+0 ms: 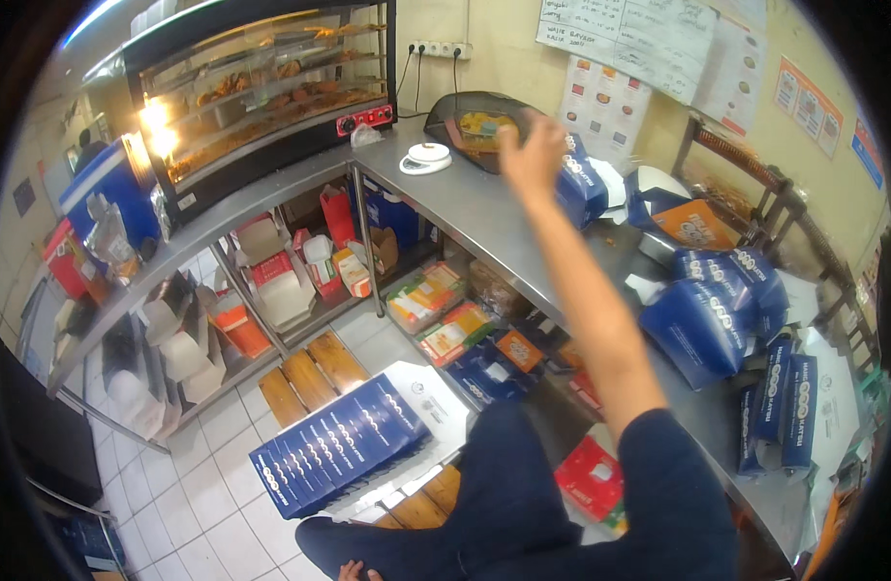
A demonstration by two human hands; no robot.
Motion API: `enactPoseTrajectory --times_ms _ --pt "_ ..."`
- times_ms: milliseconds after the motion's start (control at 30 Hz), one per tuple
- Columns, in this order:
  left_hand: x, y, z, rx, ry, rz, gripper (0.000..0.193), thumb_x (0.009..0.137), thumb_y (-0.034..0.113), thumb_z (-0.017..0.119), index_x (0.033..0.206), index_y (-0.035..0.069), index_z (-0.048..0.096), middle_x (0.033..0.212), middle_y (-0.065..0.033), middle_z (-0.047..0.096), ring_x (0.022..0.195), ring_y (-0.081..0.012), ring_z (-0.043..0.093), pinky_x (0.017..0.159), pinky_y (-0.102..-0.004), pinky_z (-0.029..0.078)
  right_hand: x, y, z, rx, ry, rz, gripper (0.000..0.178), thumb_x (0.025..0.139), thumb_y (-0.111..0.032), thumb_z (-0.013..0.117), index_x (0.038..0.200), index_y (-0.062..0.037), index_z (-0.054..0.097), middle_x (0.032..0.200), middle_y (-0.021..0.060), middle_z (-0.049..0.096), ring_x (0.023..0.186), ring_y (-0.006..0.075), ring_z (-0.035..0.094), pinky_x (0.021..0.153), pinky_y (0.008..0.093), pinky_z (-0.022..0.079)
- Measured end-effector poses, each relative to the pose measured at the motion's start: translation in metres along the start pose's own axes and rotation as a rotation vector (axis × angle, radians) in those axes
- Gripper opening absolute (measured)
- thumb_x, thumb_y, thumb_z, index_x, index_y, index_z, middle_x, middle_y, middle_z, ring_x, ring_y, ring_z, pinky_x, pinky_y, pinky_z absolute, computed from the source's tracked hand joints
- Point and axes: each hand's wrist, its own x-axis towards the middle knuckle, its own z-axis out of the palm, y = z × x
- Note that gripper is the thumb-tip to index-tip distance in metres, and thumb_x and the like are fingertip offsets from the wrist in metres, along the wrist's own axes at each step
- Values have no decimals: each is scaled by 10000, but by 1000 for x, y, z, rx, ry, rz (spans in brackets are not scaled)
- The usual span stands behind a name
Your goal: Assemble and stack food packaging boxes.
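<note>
My right arm stretches far across the steel counter, and my right hand (535, 155) is at the right side of a dark mesh cover (447, 108). The hand is smeared, so whether its fingers grip the cover's edge cannot be told. Under the cover, a yellowish item (484, 124) shows in part. Close to the right hand stands a blue printed carton (583, 184). My left hand (356, 571) rests low on my leg, only its fingertips in view, spread and holding nothing. Beside my knee, a stack of flat blue cartons (334, 445) lies on a wooden slatted bench.
A small white scale (426, 158) stands left of the mesh cover. Behind it is a lit glass food warmer (261, 92). Folded blue cartons (702, 310) crowd the counter's right side. Shelves underneath hold colourful boxes (455, 332). The wooden bench (310, 373) stands on white floor tiles.
</note>
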Motion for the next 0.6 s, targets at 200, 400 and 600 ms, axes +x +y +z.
enactPoseTrajectory --times_ms 200,400,600 --pt "2 3 0 2 36 50 303 989 201 626 1200 -15 653 1255 -231 638 1256 -443 523 1122 -541 353 77 153 -26 -495 -373 294 455 902 -263 636 1276 -4 622 1271 243 667 1205 415 635 1017 535 486" --pt "-3 6 -4 30 47 6 264 973 193 642 1165 14 665 1248 -228 629 1238 -431 537 1099 -527 378 88 228 -1 -304 -496 347 366 734 -220 790 982 49 760 968 259 755 915 347 744 820 433 562" --pt "-4 7 -7 16 79 -23 245 961 169 650 1151 16 665 1237 -220 623 1219 -428 545 1097 -512 383 132 206 -8 261 -459 577 440 768 -208 811 1120 28 693 968 150 727 822 253 696 751 398 557"
